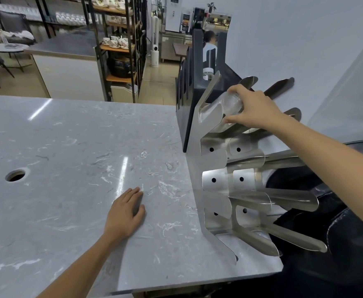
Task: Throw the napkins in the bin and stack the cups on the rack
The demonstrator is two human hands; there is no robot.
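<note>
A steel cup rack (216, 181) with long slanted prongs stands on the right end of the grey marble counter (75, 151). My right hand (253, 107) grips the base of a clear glass cup (219, 106), which lies tilted, mouth toward the rack's back plate, over one of the top prongs. My left hand (125, 214) rests flat on the counter, palm down, holding nothing. No napkins are in view. A round hole (16, 175) is cut into the counter at the left.
A dark upright divider stand (189, 97) sits behind the rack. Beyond the counter are shelves with tea sets (116, 41) and a seated person (208, 43) far off. Dark fabric (326, 233) lies below the counter at the right.
</note>
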